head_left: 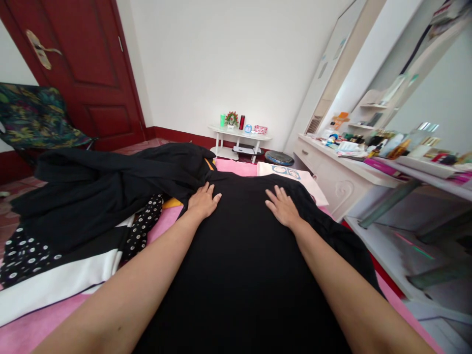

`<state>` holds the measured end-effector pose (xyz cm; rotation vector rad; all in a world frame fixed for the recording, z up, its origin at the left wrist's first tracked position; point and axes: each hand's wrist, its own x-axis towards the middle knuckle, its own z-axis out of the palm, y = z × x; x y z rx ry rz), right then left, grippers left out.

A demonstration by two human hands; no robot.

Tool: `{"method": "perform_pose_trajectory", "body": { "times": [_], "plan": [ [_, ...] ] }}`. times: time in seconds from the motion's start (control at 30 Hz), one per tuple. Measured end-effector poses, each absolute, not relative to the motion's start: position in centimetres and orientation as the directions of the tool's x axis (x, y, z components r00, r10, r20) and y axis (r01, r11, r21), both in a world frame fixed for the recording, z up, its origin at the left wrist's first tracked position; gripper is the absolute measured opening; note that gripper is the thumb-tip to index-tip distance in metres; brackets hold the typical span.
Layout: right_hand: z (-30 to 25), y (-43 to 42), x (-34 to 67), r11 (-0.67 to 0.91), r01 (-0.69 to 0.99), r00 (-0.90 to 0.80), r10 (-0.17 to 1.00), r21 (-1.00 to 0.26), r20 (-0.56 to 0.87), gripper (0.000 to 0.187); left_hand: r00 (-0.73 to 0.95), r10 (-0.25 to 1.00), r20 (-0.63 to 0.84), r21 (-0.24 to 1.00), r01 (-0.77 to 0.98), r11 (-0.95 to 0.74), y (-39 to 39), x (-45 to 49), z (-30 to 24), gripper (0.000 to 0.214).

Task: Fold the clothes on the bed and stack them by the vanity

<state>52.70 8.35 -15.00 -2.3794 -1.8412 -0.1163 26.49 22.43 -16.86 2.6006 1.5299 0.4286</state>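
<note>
A black garment (pixel 243 255) is spread out flat in front of me over a pink cover (pixel 167 223). My left hand (pixel 204 200) lies on its upper left part, palm down, fingers stretched out. Across from it, my right hand (pixel 283 206) rests on the upper right part with its fingers spread. Neither hand grips anything. The garment's right side (pixel 332 236) lies in loose folds beyond my right forearm. The lower end of the black cloth runs out of view at the bottom.
More black clothing (pixel 106 191) is heaped on the left, over a black-and-white dotted piece (pixel 27 258). A light pink folded cloth (pixel 295 182) lies at the far edge. A dressing table (pixel 332 162) with bottles stands right; a small white table (pixel 239 132) stands by the wall.
</note>
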Motion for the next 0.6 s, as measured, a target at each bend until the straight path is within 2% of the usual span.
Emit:
{"method": "perform_pose_trajectory", "body": {
  "times": [0.1,0.2,0.23,0.3,0.37,0.4,0.47,0.6],
  "plan": [
    [-15.6,9.5,54.0,-0.453,0.891,0.453,0.882,-0.034,0.132,0.059,0.434,0.878,0.201,0.232,0.85,-0.473,22.3,26.6,-16.6,0.061],
    [-14.6,10.2,51.9,-0.569,0.822,0.569,0.822,-0.024,0.023,0.062,0.462,0.832,0.308,0.228,0.813,-0.536,21.3,26.7,-15.8,0.052],
    [-14.2,10.3,50.8,-0.579,0.815,0.579,0.815,-0.025,0.01,0.065,0.513,0.775,0.369,0.213,0.765,-0.608,20.9,26.7,-15.6,0.049],
    [-13.9,10.0,48.4,-0.5,0.865,0.501,0.863,-0.036,0.058,0.069,0.665,0.616,0.423,0.166,0.611,-0.774,19.9,26.8,-15.1,0.048],
    [-14.3,9.6,46.7,-0.365,0.93,0.369,0.924,-0.056,0.105,0.067,0.796,0.512,0.322,0.164,0.486,-0.859,19.2,26.9,-15.1,0.052],
    [-14.7,9.4,46.2,-0.327,0.943,0.332,0.938,-0.07,0.096,0.065,0.824,0.512,0.244,0.184,0.479,-0.858,19.0,27.0,-15.2,0.055],
    [-15.3,9.1,45.6,-0.348,0.933,0.351,0.936,-0.096,0.026,0.063,0.808,0.575,0.129,0.216,0.544,-0.811,19.0,27.2,-15.6,0.06],
    [-15.7,9.1,44.2,-0.488,0.869,0.485,0.873,-0.084,-0.052,0.061,0.733,0.672,0.107,0.227,0.64,-0.734,19.0,27.3,-16.1,0.063]
  ]
}}
